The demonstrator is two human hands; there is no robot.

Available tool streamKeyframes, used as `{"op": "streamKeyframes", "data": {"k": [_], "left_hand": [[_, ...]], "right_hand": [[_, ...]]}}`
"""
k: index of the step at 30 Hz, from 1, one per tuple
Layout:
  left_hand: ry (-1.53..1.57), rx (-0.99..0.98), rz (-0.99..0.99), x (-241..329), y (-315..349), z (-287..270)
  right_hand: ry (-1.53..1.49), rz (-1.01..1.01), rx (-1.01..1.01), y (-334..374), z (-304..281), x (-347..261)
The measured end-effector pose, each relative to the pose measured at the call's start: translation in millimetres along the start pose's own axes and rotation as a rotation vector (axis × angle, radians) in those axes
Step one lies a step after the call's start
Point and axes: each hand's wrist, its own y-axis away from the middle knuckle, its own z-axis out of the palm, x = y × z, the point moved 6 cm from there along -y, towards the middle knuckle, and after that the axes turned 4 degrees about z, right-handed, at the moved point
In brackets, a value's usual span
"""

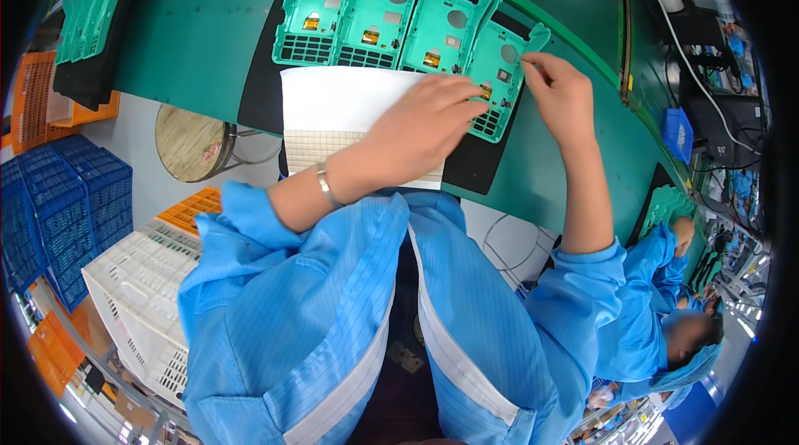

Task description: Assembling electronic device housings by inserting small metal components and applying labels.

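Observation:
Four-sided green plastic housings stand in a row on a black mat (262,95), each with a round opening, a grille and a small amber piece. My left hand (424,124) reaches across a white sheet (329,99) gridded with small cream squares. Its fingers stretch out to the lower left of the rightmost green housing (502,54), with the tips by its amber piece. At that housing's upper right edge, my right hand (562,95) has thumb and forefinger pinched together. Anything between them is too small to make out. The left hand covers part of the sheet.
More green housings (91,16) stand on a dark mat at the far left. Blue crates (71,203), a white crate (137,287) and a round stool (191,141) are left of me. A co-worker in blue (637,303) sits at the right, near a blue bin (677,135).

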Motion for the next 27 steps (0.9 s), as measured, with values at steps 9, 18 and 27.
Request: {"op": "streamKeyframes", "data": {"k": [9,18,27], "left_hand": [[-0.415,-0.095,-0.142,-7.2,88.7,-41.2],[-0.427,-0.162,-0.096,-7.0,94.4,-36.3],[-0.424,-0.109,-0.092,-6.7,94.0,-39.7]], "right_hand": [[-0.141,-0.435,-0.183,71.5,29.1,-92.5],[0.111,-0.527,-0.119,82.7,60.9,-103.8],[0.037,-0.404,-0.384,60.7,56.3,-108.3]]}}
